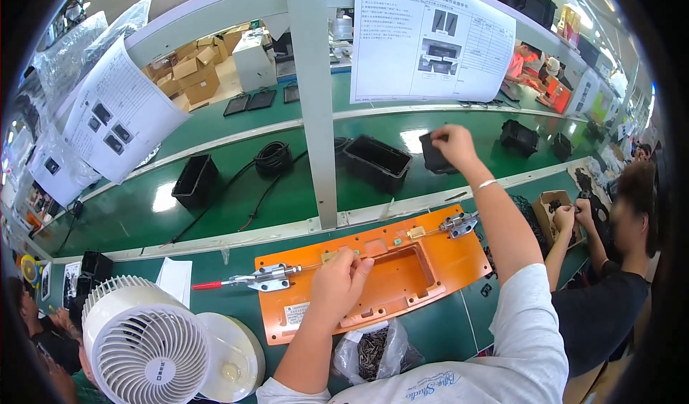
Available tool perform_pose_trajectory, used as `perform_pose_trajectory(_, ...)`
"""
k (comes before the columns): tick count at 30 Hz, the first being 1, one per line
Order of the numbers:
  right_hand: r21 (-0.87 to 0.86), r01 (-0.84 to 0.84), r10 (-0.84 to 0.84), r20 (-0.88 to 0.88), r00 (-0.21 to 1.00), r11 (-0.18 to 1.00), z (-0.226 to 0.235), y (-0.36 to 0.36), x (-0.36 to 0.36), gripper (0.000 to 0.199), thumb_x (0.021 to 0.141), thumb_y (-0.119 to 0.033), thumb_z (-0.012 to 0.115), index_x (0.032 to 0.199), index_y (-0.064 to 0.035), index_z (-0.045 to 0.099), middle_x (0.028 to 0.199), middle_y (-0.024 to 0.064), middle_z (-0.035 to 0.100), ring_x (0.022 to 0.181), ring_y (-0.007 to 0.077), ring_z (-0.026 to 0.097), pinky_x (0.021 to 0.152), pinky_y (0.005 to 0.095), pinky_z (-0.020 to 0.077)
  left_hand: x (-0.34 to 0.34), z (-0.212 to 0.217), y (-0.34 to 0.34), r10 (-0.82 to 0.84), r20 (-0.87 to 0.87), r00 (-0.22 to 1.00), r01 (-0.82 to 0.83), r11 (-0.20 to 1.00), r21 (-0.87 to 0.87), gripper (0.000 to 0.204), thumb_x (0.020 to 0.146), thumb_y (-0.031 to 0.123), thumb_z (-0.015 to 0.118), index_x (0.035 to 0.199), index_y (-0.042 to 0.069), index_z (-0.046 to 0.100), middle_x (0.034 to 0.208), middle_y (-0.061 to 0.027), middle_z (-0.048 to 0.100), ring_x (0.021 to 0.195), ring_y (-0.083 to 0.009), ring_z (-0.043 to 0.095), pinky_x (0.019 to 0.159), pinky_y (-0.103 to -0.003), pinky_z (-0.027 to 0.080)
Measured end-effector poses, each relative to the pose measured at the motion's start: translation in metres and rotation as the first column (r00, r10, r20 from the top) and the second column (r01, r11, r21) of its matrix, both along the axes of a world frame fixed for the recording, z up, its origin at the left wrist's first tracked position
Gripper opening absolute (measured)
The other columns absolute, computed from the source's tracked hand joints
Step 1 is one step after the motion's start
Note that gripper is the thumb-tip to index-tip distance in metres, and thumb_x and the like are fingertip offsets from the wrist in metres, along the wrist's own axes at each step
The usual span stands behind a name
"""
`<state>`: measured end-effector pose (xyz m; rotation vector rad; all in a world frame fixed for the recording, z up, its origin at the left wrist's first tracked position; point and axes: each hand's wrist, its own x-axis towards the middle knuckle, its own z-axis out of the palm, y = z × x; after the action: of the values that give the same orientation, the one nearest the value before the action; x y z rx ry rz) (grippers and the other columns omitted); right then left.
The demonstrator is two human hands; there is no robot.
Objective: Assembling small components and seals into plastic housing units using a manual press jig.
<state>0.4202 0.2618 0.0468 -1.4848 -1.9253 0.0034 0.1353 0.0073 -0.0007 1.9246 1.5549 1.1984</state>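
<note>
My right hand [453, 144] reaches over the green conveyor belt, fingers closed on the edge of a black plastic part [435, 161]; the fingers hide some of it. My left hand [339, 278] is closed above the orange fixture [466, 257], thumb against the curled fingers. What it grips, if anything, is hidden. The fixture has a rectangular recess at its middle. A toggle clamp with a red handle [208, 285] sits at its left end, and a second metal clamp [459, 224] at its right end.
Black open boxes [377, 161] and a coiled black cable [273, 158] lie on the belt. A white fan [151, 339] stands at the left. A plastic bag of screws [371, 352] lies before the fixture. An upright post [313, 102] rises behind. A co-worker [603, 303] sits at the right.
</note>
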Motion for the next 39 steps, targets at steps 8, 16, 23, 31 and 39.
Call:
perform_pose_trajectory(8,-0.031,-0.47,0.401,-0.474,0.784,0.882,0.071,-0.183,-0.068,0.032,0.076,0.007,0.056,0.108,0.004,0.063,0.096,0.0096,0.066,0.086,0.0148,0.062,0.078,0.0276,0.0501,0.003,0.017,-0.014,-0.088,0.419,0.904,0.112,0.993,-0.034,0.071,0.066,0.03,0.083,0.121,0.006,0.046,0.112,-0.0141,0.054,0.095,-0.0263,0.06,0.073,-0.036,0.048)
perform_pose_trajectory(16,-0.021,-0.905,0.903,0.079,0.422,0.425,0.089,-0.285,-0.092,0.061,0.072,-0.034,0.076,0.121,-0.0068,0.054,0.109,0.0136,0.059,0.091,0.0288,0.059,0.09,0.0454,0.0385,-0.01,0.02,-0.019,-0.421,0.147,0.895,0.245,0.741,0.626,0.092,0.056,0.02,0.088,0.132,0.01,0.039,0.131,-0.0239,0.042,0.118,-0.0378,0.047,0.097,-0.045,0.039)
perform_pose_trajectory(23,0.253,-0.651,0.535,0.401,0.744,0.715,0.05,-0.256,-0.063,0.034,0.06,-0.01,0.067,0.094,-0.0059,0.066,0.09,0.0075,0.064,0.088,0.0229,0.062,0.096,0.0447,0.0343,-0.041,0.024,-0.02,-0.66,0.325,0.678,0.398,0.701,0.593,0.093,0.054,0.011,0.086,0.134,0.014,0.039,0.14,-0.0299,0.029,0.119,-0.0348,0.05,0.096,-0.039,0.041)
perform_pose_trajectory(31,0.09,-0.582,0.521,0.351,0.778,0.808,0.018,-0.279,-0.066,0.027,0.066,-0.006,0.067,0.093,-0.0086,0.064,0.077,0.0016,0.056,0.071,0.0182,0.054,0.083,0.0428,0.0331,-0.074,0.046,-0.035,-0.329,-0.15,0.933,0.322,0.944,-0.066,0.091,0.054,0.015,0.083,0.133,0.003,0.041,0.14,-0.0212,0.036,0.127,-0.0374,0.042,0.103,-0.039,0.036)
perform_pose_trajectory(39,-0.021,-0.474,0.457,0.305,0.835,0.88,0.005,-0.275,-0.067,0.033,0.07,-0.004,0.07,0.102,-0.0085,0.063,0.074,0.0018,0.054,0.072,0.019,0.055,0.095,0.0487,0.0305,-0.074,0.055,-0.046,-0.259,-0.239,0.936,0.245,0.965,-0.089,0.081,0.062,0.026,0.083,0.129,0.001,0.045,0.121,-0.0189,0.054,0.11,-0.0367,0.053,0.092,-0.039,0.043)
